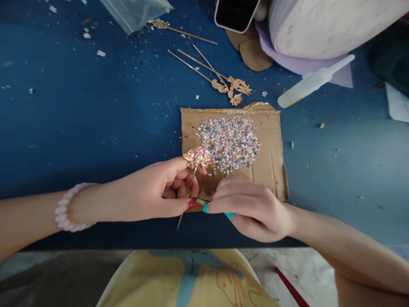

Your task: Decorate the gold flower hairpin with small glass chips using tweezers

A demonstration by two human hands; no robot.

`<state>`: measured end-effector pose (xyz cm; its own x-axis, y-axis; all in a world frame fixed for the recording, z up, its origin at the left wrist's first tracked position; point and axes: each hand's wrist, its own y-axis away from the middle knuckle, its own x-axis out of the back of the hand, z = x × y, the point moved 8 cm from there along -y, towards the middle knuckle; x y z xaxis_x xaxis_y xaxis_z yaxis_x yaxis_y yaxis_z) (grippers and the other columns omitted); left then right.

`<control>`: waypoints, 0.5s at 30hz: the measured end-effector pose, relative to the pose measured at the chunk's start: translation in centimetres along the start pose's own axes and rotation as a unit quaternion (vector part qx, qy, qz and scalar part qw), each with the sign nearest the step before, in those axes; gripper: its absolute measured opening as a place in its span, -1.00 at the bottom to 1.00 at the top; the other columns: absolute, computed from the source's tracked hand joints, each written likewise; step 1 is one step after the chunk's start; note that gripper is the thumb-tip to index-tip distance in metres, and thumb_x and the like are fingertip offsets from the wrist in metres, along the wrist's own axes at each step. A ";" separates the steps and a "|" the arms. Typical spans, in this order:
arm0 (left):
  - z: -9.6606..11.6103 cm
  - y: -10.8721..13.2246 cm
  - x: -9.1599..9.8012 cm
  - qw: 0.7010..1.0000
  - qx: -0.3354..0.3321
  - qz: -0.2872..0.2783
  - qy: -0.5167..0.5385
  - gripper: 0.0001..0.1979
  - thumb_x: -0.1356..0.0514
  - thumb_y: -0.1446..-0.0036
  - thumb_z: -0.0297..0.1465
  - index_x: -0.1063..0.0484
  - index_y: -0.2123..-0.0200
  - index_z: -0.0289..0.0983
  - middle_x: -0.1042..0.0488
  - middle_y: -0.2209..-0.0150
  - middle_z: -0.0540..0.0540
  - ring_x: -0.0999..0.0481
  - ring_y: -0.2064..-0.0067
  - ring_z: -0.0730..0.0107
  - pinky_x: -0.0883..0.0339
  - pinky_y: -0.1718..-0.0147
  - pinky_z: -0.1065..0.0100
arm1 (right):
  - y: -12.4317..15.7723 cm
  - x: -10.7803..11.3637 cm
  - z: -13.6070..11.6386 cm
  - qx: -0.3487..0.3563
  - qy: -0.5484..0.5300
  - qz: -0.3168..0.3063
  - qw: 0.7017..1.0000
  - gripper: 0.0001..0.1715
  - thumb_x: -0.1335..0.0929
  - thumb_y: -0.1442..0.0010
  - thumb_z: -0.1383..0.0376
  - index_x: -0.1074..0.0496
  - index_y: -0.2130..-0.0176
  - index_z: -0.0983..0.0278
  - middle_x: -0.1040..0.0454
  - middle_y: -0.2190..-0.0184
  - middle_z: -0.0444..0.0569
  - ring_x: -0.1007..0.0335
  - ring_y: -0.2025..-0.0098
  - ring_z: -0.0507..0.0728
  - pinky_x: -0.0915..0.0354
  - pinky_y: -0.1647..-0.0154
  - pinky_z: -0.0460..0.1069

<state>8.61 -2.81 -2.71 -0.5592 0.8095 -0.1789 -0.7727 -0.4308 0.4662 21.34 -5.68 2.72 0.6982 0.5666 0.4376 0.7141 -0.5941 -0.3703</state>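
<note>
You have one gold-coloured hairpin [198, 157] in your left hand [169, 187], its stem pinched between thumb and fingers. Its flower-like head, with pink pieces and a pearl-like bead, stands just past your left fingertips, and the stem's end pokes out below your left thumb. Your right hand [252, 209] is curled, index and thumb closed on one thin piece [201, 202] that meets your left thumb; it is too hidden to name.

Three loose hairpins [238, 86] lie crossed beyond both your hands, and at least one other hairpin [159, 24] lies farther out, partly under a clear plastic bag [132, 13]. You can't tell what that bag holds. Out past your right hand one translucent bottle [306, 87] lies on its side, with a little yellowish liquid along its lower end. Beyond it are one dark-screened device [236, 15], two brown cut-outs [255, 54] and a lilac sheet [343, 77] under a big pale object [322, 25].

Between and just beyond your hands, one cardboard piece [268, 166] bears a heap of tiny multicoloured chips [231, 143], too many to count. The blue table [79, 128] around your left hand is scattered with white flecks farther out. Nearer you than both hands are yellow patterned clothing [166, 281] and a grey floor [297, 258].
</note>
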 end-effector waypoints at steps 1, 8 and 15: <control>0.0 0.0 0.0 1.000 0.000 -0.003 -0.002 -0.87 -0.22 -0.24 -0.45 -0.31 0.17 -0.23 -0.44 0.27 0.02 -0.43 0.35 0.47 -0.35 0.41 0.41 | 0.0 0.0 0.0 0.000 0.003 -0.001 1.000 -0.71 -0.19 -0.35 0.51 -0.39 0.01 0.38 -0.56 0.27 0.08 -0.42 0.25 0.09 -0.43 0.19 0.02; 0.0 0.0 0.0 1.000 0.015 -0.002 -0.005 -0.86 -0.23 -0.23 -0.44 -0.29 0.20 -0.23 -0.45 0.31 0.02 -0.44 0.36 0.44 -0.37 0.40 0.40 | 0.2 0.0 0.0 -0.002 0.004 -0.003 1.000 -0.71 -0.18 -0.36 0.51 -0.39 0.01 0.39 -0.55 0.29 0.07 -0.43 0.25 0.09 -0.44 0.19 0.01; -0.1 0.0 0.1 1.000 0.014 -0.007 -0.012 -0.78 -0.22 -0.21 -0.45 -0.28 0.10 -0.22 -0.45 0.32 0.02 -0.47 0.34 0.41 -0.37 0.41 0.39 | 0.1 0.1 0.0 -0.011 0.017 -0.004 1.000 -0.70 -0.16 -0.39 0.48 -0.37 -0.02 0.38 -0.52 0.33 0.05 -0.43 0.25 0.09 -0.43 0.21 0.00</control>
<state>8.54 -2.76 -2.83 -0.5412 0.8246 -0.1647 -0.7710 -0.4083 0.4888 21.46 -5.69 2.69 0.6904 0.5518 0.4678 0.7178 -0.6030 -0.3482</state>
